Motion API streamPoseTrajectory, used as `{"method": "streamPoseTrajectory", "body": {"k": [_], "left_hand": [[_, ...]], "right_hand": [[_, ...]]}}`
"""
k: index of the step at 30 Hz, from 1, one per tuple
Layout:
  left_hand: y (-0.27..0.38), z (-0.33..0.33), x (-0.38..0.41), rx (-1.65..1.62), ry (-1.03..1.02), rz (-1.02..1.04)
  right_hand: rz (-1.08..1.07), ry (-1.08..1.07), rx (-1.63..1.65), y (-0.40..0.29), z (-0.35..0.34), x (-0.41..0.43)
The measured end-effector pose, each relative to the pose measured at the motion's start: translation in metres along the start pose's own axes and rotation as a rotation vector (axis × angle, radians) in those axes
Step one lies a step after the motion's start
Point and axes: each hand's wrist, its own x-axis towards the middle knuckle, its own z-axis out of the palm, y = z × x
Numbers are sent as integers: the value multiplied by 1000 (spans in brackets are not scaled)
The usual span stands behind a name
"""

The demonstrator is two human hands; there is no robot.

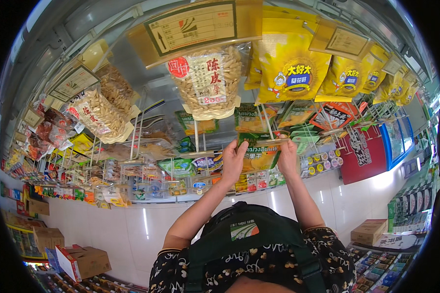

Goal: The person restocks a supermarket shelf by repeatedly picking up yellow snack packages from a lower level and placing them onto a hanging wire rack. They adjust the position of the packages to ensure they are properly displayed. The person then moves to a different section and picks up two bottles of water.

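My left hand [235,161] grips the left edge of a green and yellow bag of dried mango [258,157], its thumb across the front. At the bag's upper right corner, my right hand [288,155] has its fingers closed, beside the clear tag holder at the end of a metal display hook [267,122]. The bag hangs upright between both hands, just below that hook. Similar dried mango bags [255,116] hang behind it, further back on the rack. Whether the bag is threaded on the hook cannot be told.
Above the hands hang a clear bag of seeds [207,82] and yellow sunflower seed bags [293,69], with tag holders jutting out. Many wire hooks project on both sides. A red freezer chest [363,154] stands right; cardboard boxes [90,260] lie on the floor behind.
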Motion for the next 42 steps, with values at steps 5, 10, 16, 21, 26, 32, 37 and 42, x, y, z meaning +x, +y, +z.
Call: {"method": "streamPoseTrajectory", "body": {"k": [5, 10, 16, 21, 26, 32, 37, 42], "left_hand": [[-2, 8, 3, 22, 1, 12], [-7, 13, -5, -9, 43, 22], [-31, -6, 22, 50, 95, -51], [-16, -7, 31, 305, 202, 214], [-16, -67, 19, 603, 484, 326], [-2, -132, 72, 385, 542, 405], [11, -159, 83, 112, 212, 162], [35, -147, 39, 280, 192, 44]], "right_hand": [[-16, 8, -48, -9, -1, 6], [-4, -21, -164, 1, -15, 7], [7, 13, -226, 1, 9, 28], [-204, -4, -286, 22, 6, 64], [-470, 203, -647, 20, 11, 25], [-710, -247, -970, 29, 31, -33], [-446, -404, -846, 43, 78, -26], [-306, -252, -769, 46, 94, -22]]}}
